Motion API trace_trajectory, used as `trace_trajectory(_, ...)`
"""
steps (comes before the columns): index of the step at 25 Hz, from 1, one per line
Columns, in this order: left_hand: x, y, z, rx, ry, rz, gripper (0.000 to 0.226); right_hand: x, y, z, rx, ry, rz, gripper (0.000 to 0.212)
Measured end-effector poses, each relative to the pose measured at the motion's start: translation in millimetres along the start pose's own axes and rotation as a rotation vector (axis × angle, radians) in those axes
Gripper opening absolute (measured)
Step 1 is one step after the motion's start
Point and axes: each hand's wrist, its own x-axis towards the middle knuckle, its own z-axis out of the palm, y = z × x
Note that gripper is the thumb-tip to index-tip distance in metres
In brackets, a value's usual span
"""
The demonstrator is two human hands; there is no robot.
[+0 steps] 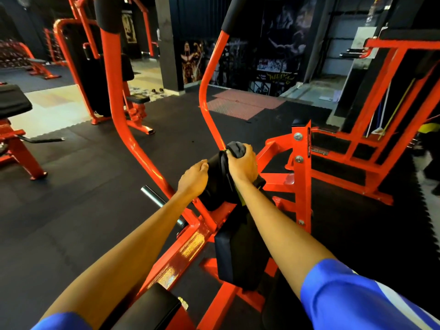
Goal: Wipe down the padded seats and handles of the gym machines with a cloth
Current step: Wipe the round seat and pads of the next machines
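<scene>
Cloth [235,148] gripped in right hand [242,164], pressed on pad [215,186] top to wipe; left hand [193,179], fingers curled, steadies pad side.

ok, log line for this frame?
step: wiping black pad | right hand: grips dark cloth on pad top | left hand: grips pad side | machine: orange frame

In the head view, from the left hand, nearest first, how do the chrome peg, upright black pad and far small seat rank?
1. Upright black pad, against the left hand.
2. Chrome peg, lower left.
3. Small seat, far back left.
</scene>
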Motion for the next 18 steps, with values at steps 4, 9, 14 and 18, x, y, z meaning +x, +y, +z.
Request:
trace_trajectory(4,22,-13,-8,-0.197,-0.046,-0.230,0.051,-66,-3,-1,-0.066,-0.001,-0.299,0.047)
trace_trajectory(9,8,-2,-5,-0.101,-0.038,-0.191,0.053,-83,38,-15,0.133,-0.085,-0.349,0.051)
trace_trajectory(14,-13,21,3,-0.081,-0.025,0.034,0.047,2,24,-8,0.229,-0.022,0.067,0.031)
trace_trajectory(18,10,-5,-11,-0.258,-0.007,-0.149,0.058,-39,7,-3,0.004,-0.017,-0.111,0.049)
